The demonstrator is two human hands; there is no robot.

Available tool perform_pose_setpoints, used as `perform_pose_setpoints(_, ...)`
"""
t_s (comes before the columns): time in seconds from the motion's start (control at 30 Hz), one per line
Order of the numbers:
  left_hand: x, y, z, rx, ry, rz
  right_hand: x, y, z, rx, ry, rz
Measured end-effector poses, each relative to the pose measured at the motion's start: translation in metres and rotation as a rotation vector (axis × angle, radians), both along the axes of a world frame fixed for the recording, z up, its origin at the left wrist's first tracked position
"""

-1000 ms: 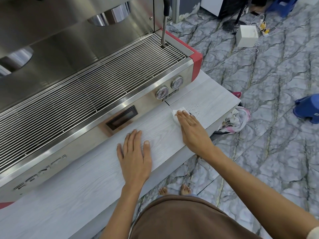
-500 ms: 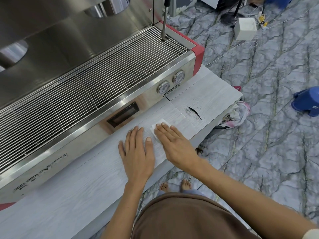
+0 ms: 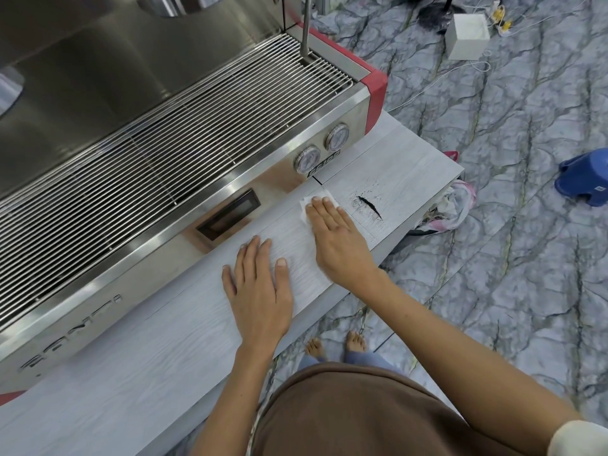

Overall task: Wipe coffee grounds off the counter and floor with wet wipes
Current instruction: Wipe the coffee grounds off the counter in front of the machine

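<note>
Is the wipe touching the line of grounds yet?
Apart. The head view shows bare counter between the wipe and the grounds.

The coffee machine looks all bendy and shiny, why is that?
Head view: the wide lens bows the coffee machine and counter edges; its steel mirrors the room light, with pale glare along the front rim. The hands and wet wipe look sharp.

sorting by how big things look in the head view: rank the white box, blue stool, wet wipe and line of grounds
1. Blue stool, partly cut off at the frame edge.
2. White box.
3. Wet wipe, mostly hidden under the right hand.
4. Line of grounds.
</note>
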State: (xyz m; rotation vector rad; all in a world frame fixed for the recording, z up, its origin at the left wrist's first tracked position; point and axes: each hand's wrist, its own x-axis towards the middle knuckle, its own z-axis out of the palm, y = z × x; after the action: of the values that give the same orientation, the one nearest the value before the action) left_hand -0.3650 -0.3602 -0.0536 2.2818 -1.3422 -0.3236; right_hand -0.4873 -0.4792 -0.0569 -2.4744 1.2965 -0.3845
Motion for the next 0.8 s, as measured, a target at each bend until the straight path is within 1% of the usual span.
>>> perform_pose_setpoints(0.2, 0.000, 0.000, 0.000, 0.000, 0.007, -0.002, -0.021, -0.009, 0.003, 0.011, 0.003, -0.062)
perform_pose_setpoints(0.47, 0.001, 0.001, 0.000, 0.002, -0.001, -0.019, -0.045, -0.030, 0.015, 0.008, 0.047, -0.015)
perform_pose_setpoints(0.53, 0.002, 0.000, 0.000, 0.005, -0.010, -0.026, -0.046, -0.030, 0.019, 0.007, 0.032, -0.007)
perform_pose_setpoints(0.63, 0.003, 0.000, 0.000, 0.008, -0.031, -0.035, -0.042, -0.014, 0.021, -0.038, -0.023, 0.041)
perform_pose_setpoints(0.8, 0.004, 0.001, -0.003, 0.020, -0.047, -0.054, -0.028, 0.031, 0.011, -0.062, -0.043, 0.127)
